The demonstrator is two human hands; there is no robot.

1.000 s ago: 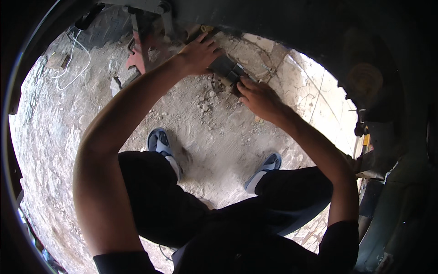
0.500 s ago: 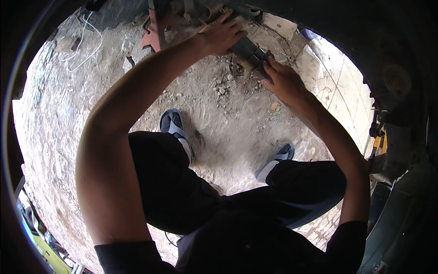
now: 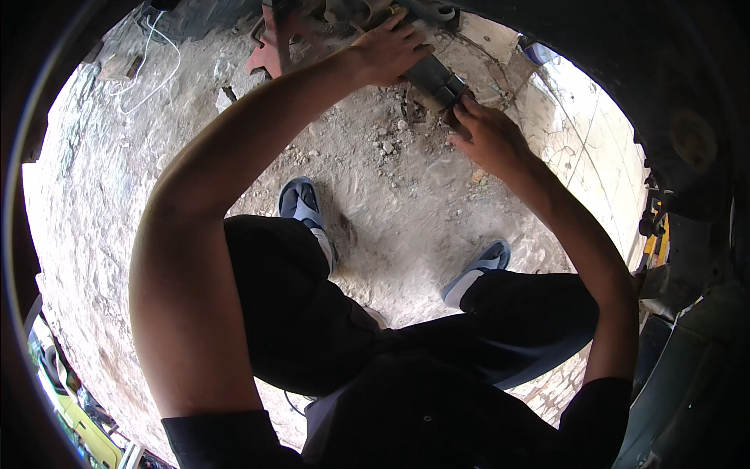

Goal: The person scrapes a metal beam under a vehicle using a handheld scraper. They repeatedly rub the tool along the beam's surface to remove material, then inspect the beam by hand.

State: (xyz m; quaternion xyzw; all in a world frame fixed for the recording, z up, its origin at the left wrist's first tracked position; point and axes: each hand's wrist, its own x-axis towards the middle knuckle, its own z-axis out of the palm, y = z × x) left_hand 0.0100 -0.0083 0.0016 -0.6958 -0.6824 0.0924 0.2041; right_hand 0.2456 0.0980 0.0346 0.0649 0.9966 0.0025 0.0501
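Note:
A dark, cylinder-shaped tool [image 3: 436, 81] with a band around its body slants between my two hands at the top of the view. My left hand [image 3: 389, 53] is wrapped over its far end, fingers bent around it. A small yellowish bit shows by the left fingertips. My right hand [image 3: 491, 134] grips the near end, with the thumb on one side and the fingers on the other. The hands cover both ends of the tool, so its exact kind is unclear. Dark metal parts lie just beyond the left hand.
A red metal stand [image 3: 270, 45] rises left of my left hand. A white cord [image 3: 178, 59] loops on the rough dirt floor [image 3: 391, 203]. Dark bodywork [image 3: 664, 70] overhangs at the top right. Pale tiles [image 3: 598, 148] lie at the right; my sandalled feet are below.
The whole view has shifted slightly, with the stand and floor sitting a little farther right. Both hands keep their hold on the tool, and its slant is nearly the same.

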